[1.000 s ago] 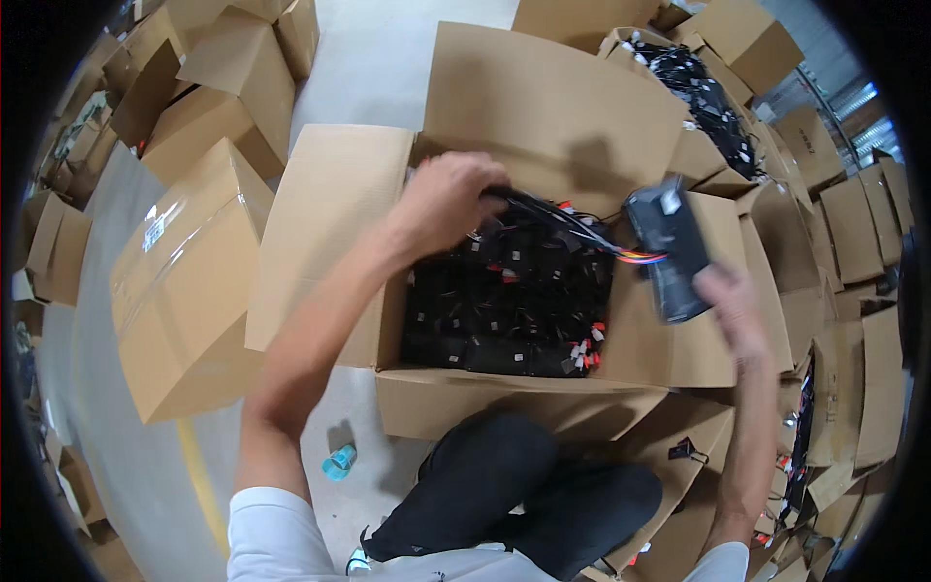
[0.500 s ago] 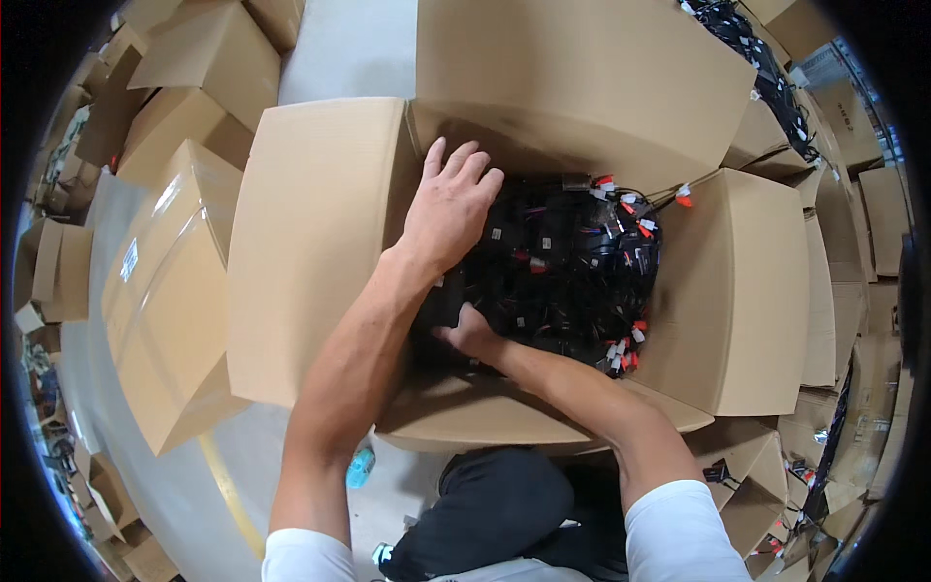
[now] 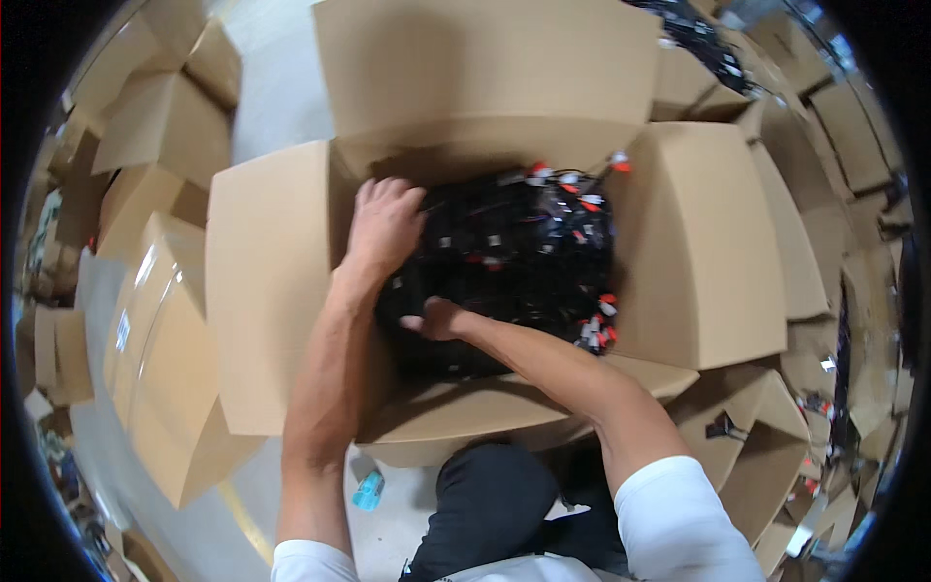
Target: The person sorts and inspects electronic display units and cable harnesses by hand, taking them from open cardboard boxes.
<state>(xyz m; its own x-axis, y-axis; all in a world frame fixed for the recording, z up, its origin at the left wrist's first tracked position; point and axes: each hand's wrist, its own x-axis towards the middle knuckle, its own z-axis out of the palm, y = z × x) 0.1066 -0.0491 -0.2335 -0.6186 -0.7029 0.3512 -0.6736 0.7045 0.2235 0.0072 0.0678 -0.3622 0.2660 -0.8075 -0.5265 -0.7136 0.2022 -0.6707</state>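
A large cardboard box [image 3: 727, 252] stands before me with its flaps folded outward. Black parts [image 3: 504, 247] with wires and red and white connectors fill it in a dense layer. At the box's inner left side, my left hand [image 3: 386, 223] rests over the black parts, its fingers slightly apart and bent, the tips blurred. Nearer to me, my right hand [image 3: 438, 318] reaches down among the parts with its thumb stuck out to the left. Its other fingers are hidden, so whether it grips a part does not show.
A taped carton [image 3: 165, 359] stands on the floor to the left, with more cartons [image 3: 160, 126] behind it. Open cardboard boxes [image 3: 742, 427] crowd the right side. A turquoise object [image 3: 368, 491] lies on the grey floor near my knee. Black cabling [image 3: 703, 44] hangs at the far right.
The view has shifted, so the box appears farther left and turned. Both hands remain in its left part. My left hand's fingers are more bent and closer together than before.
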